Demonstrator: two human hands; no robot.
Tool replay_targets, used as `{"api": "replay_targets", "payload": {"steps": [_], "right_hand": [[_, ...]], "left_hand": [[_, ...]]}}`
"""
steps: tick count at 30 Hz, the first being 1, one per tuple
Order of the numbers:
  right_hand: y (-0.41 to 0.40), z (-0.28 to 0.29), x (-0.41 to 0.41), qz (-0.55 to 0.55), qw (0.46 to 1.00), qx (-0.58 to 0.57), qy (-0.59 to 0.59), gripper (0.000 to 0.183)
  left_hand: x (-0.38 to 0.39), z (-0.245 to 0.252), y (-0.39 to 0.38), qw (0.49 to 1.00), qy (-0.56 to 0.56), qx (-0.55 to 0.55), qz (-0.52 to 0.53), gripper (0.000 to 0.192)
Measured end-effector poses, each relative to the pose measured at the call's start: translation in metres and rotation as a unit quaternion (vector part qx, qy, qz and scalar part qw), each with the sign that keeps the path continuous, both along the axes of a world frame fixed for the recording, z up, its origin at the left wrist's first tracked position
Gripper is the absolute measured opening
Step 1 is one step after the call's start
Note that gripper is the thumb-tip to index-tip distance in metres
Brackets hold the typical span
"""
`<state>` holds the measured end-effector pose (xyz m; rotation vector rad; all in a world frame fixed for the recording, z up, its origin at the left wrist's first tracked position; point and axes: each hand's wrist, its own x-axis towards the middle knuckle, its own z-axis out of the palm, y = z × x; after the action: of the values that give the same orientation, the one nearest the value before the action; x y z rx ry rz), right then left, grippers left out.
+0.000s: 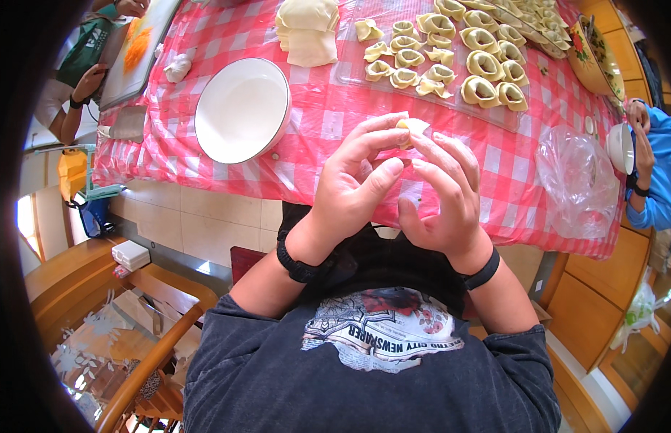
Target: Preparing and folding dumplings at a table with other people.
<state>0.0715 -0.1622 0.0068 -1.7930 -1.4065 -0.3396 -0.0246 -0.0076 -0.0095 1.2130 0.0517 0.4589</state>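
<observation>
My left hand [360,173] and my right hand [446,189] are raised over the table's near edge, their fingertips meeting around a small folded dough wrapper [413,128]. Fingers hide part of the dough, and any filling in it cannot be seen. Beyond my hands, rows of folded wontons [406,58] lie on a clear plastic tray [495,122]. A stack of flat dough wrappers [308,32] is at the far side, left of the tray. The white enamel bowl [241,111] stands to the left of my hands, with nothing distinct visible inside.
A red checked tablecloth [303,130] under plastic covers the table. At left are garlic [178,67], a cleaver [128,124] and a person near grated carrot [136,48]. At right are a plastic bag [576,178], a filling bowl [590,59] and a person in blue beside a white bowl [619,147].
</observation>
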Motion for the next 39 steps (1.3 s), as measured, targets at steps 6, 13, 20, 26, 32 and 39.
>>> {"api": "replay_targets", "payload": {"steps": [6, 13, 20, 26, 32, 39], "right_hand": [[0.0026, -0.0024, 0.0004, -0.008, 1.000, 0.026, 0.009, 0.044], [0.0010, -0.0061, 0.0018, -0.019, 0.999, 0.030, 0.009, 0.043], [-0.0003, -0.0078, 0.0001, -0.011, 0.999, 0.026, 0.021, 0.045], [-0.0010, -0.0079, 0.0008, -0.014, 0.999, 0.024, 0.017, 0.045], [0.0000, -0.0071, -0.0004, -0.013, 1.000, 0.021, 0.019, 0.044], [0.0000, -0.0075, 0.0004, -0.013, 1.000, 0.020, 0.011, 0.042]], "left_hand": [[0.0015, 0.0000, -0.0002, 1.000, 0.000, -0.027, -0.007, 0.035], [0.0034, -0.0041, 0.0007, 0.999, 0.013, -0.033, -0.011, 0.036], [0.0024, -0.0048, 0.0002, 0.999, 0.009, -0.032, -0.005, 0.035], [0.0040, -0.0058, 0.0007, 1.000, 0.005, -0.019, -0.005, 0.035], [0.0014, -0.0053, -0.0005, 0.999, 0.012, -0.031, 0.001, 0.034], [0.0020, -0.0022, -0.0002, 0.999, 0.014, -0.037, -0.003, 0.035]]}}
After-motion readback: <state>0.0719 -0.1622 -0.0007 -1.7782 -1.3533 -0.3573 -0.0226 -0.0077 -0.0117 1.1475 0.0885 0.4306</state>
